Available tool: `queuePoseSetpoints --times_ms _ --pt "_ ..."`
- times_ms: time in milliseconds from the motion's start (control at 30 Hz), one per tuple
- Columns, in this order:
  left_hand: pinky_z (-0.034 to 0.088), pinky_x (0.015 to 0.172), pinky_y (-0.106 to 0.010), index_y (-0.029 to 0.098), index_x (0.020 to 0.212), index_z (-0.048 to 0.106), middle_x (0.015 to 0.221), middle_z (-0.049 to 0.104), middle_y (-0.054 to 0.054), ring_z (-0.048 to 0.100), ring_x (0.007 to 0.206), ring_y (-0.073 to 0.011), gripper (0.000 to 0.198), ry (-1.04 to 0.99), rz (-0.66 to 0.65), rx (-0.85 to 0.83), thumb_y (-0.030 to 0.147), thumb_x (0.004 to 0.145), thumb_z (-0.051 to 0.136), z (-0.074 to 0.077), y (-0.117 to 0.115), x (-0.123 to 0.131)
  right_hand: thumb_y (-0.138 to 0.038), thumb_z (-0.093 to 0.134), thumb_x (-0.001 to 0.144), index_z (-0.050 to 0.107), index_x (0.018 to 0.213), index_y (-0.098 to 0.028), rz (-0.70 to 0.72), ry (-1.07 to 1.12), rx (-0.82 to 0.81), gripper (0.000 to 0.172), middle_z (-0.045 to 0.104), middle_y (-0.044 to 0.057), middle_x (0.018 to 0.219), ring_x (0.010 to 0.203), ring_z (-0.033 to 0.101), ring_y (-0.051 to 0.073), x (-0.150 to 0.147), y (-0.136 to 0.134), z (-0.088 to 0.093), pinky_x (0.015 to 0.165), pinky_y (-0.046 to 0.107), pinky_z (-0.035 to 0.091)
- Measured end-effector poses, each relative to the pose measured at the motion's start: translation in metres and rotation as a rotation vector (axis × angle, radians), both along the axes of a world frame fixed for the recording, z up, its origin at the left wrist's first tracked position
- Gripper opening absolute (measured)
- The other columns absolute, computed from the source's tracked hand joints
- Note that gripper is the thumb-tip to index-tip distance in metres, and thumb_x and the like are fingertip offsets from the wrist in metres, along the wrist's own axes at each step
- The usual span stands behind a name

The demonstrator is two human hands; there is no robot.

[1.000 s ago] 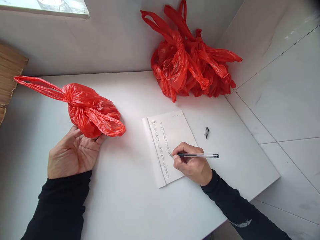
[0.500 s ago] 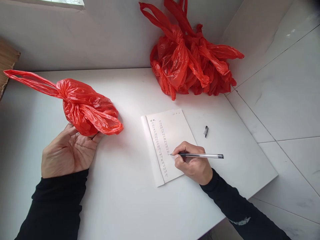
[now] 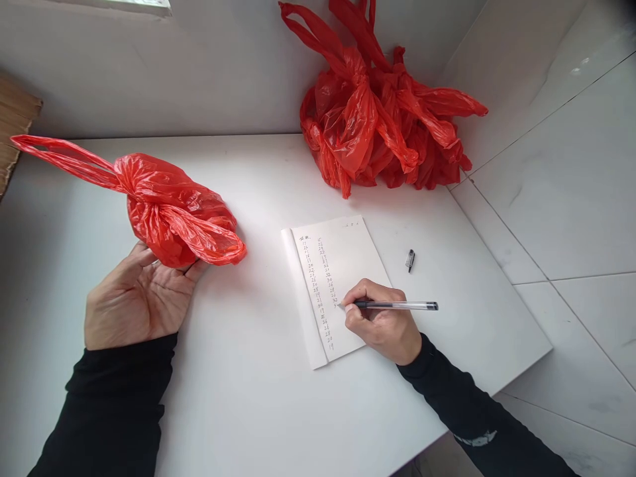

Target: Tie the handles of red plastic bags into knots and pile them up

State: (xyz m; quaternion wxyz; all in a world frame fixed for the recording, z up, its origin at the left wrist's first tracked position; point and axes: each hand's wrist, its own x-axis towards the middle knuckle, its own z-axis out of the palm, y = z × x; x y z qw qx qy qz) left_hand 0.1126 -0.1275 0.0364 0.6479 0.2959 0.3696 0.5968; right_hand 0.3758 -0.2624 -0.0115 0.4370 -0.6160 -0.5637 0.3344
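Note:
A pen (image 3: pixel 397 305) is gripped in my right hand (image 3: pixel 381 320), its tip on the open page of a notebook (image 3: pixel 355 258). Two columns of handwritten numbers run down that page; the tip is at the bottom of the second column. On the left, a knotted red plastic bag (image 3: pixel 173 205) with looped handles rests on the fingers of my left hand (image 3: pixel 142 298), which is palm up. The bag hides most of those fingers, and what is inside it does not show. The pen cap (image 3: pixel 410 260) lies right of the notebook.
Several more knotted red plastic bags (image 3: pixel 368 132) are heaped at the back of the white table (image 3: pixel 238 397), against the wall. A piece of cardboard (image 3: pixel 17 122) stands at the far left. Tiles (image 3: pixel 556 218) border the table's right side.
The pen's back end has swung slightly to the left while its tip stays near the same spot on the page. The left hand and its bag are nearly unchanged.

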Motion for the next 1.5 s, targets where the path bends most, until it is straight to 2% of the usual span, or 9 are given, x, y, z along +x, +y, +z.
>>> queuePoseSetpoints --times_ms 367,600,767,833,967,1067,1200,1333,1500 --pt "0.055 0.102 -0.053 0.025 0.134 0.054 0.127 0.069 -0.008 0.056 0.131 -0.0284 0.052 0.01 -0.016 0.019 0.007 0.086 0.048 -0.001 -0.001 -0.001 -0.01 0.058 0.075 0.062 0.076 -0.022 -0.005 0.04 -0.012 0.012 0.056 -0.005 0.06 0.05 0.05 0.011 0.0 0.0 0.001 0.048 0.023 0.043" --pt "0.054 0.103 -0.053 0.027 0.136 0.054 0.128 0.069 -0.007 0.056 0.131 -0.0298 0.058 -0.006 0.004 0.004 0.006 0.082 0.053 -0.001 0.0 -0.001 -0.017 0.059 0.077 0.062 0.075 -0.023 -0.079 0.046 0.027 0.006 0.058 -0.004 0.06 0.049 0.05 0.013 0.004 -0.003 0.005 0.045 0.025 0.043" --pt "0.057 0.101 -0.051 0.028 0.135 0.054 0.127 0.07 -0.005 0.056 0.131 -0.0294 0.056 -0.024 -0.012 0.034 0.007 0.083 0.055 -0.005 0.0 -0.005 -0.024 0.059 0.087 0.065 0.086 -0.023 -0.184 0.099 0.038 0.006 0.065 0.0 0.07 0.055 0.056 0.014 0.0 -0.003 0.01 0.051 0.027 0.049" --pt "0.059 0.099 -0.047 0.028 0.134 0.055 0.127 0.07 -0.005 0.057 0.131 -0.0283 0.054 -0.017 -0.016 0.04 0.007 0.084 0.054 -0.005 0.0 -0.006 -0.03 0.054 0.094 0.065 0.096 -0.022 -0.234 0.146 0.082 0.014 0.067 0.002 0.075 0.057 0.058 0.015 0.003 -0.001 0.01 0.052 0.028 0.049" --pt "0.061 0.096 -0.037 0.024 0.126 0.062 0.124 0.071 -0.007 0.056 0.132 -0.025 0.044 0.018 -0.013 0.023 0.008 0.085 0.053 -0.003 0.0 -0.006 -0.037 0.041 0.103 0.062 0.11 -0.021 -0.48 0.063 0.218 0.027 0.067 0.002 0.074 0.059 0.055 0.015 0.026 0.006 0.002 0.059 0.03 0.048" --pt "0.062 0.094 -0.035 0.022 0.12 0.065 0.122 0.072 -0.008 0.058 0.129 -0.0249 0.04 0.041 -0.019 0.022 0.007 0.085 0.054 -0.003 0.0 -0.006 -0.038 0.051 0.098 0.06 0.109 -0.022 -0.626 -0.157 0.2 0.022 0.063 0.002 0.08 0.069 0.057 0.018 0.055 0.01 -0.009 0.069 0.034 0.048" --pt "0.065 0.086 -0.033 0.018 0.112 0.068 0.12 0.072 -0.009 0.065 0.118 -0.0245 0.037 0.076 -0.031 0.07 0.003 0.081 0.055 -0.007 0.003 -0.008 -0.035 0.065 0.084 0.054 0.107 -0.023 -0.606 -0.339 0.103 0.028 0.055 0.0 0.084 0.072 0.054 0.019 0.078 0.011 -0.022 0.074 0.037 0.046" --pt "0.064 0.084 -0.03 0.014 0.111 0.069 0.116 0.072 -0.011 0.069 0.105 -0.021 0.032 0.106 -0.012 0.075 0.005 0.081 0.062 -0.014 0.006 -0.012 -0.031 0.063 0.082 0.054 0.103 -0.022 -0.583 -0.392 0.082 0.024 0.055 -0.001 0.08 0.072 0.054 0.019 0.078 0.012 -0.025 0.076 0.038 0.046" --pt "0.06 0.089 -0.039 0.011 0.113 0.069 0.107 0.072 -0.01 0.069 0.092 -0.0201 0.033 0.184 0.088 0.141 0.012 0.081 0.069 -0.021 0.001 -0.009 -0.031 0.065 0.082 0.054 0.1 -0.022 -0.609 -0.247 0.117 0.023 0.059 -0.001 0.082 0.068 0.055 0.016 0.071 0.014 -0.023 0.072 0.035 0.046"
